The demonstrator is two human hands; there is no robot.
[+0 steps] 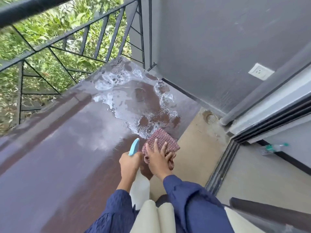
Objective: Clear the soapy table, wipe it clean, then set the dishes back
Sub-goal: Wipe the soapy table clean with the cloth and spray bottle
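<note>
A long brown table (55, 158) runs beside a balcony railing, its far end covered in white soap foam (117, 100) and puddles. My left hand (129, 163) grips a white spray bottle (140, 189) with a light blue nozzle pointing toward the foam. My right hand (157, 158) presses a reddish-brown waffle-weave cloth (162, 140) onto the table's right edge, fingers spread over it, with part of the cloth bunched under the palm. No dishes are in view.
A black metal railing (70, 39) borders the table's left side with greenery beyond. A grey wall with a white socket (260, 71) stands to the right. A floor drain (211, 118), a grey pipe and a sliding door track (223, 163) lie on the right.
</note>
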